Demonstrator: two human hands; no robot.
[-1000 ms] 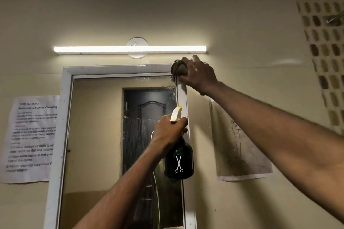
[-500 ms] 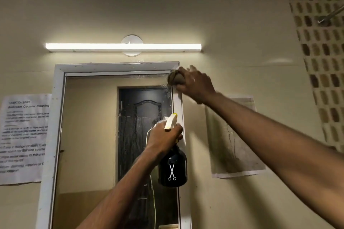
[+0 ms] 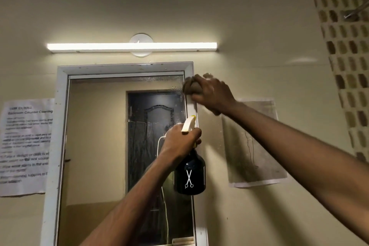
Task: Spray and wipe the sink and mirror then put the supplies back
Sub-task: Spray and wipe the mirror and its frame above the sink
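A tall mirror in a white frame hangs on the beige wall and reflects a dark door. My right hand presses a bunched brown cloth against the frame's right side, near the top corner. Droplets speckle the glass beside the cloth. My left hand grips the neck of a dark spray bottle with a pale yellow-tipped nozzle and a white scissors mark, held upright in front of the mirror's right edge. The sink is out of view.
A lit tube light runs above the mirror. A printed instruction sheet is taped to the left, a stained paper to the right. Brown patterned tiles cover the far right wall, with a metal shower fitting.
My right hand has slid the cloth down from the frame's top right corner onto its right side. The bottle in my left hand stayed about where it was.
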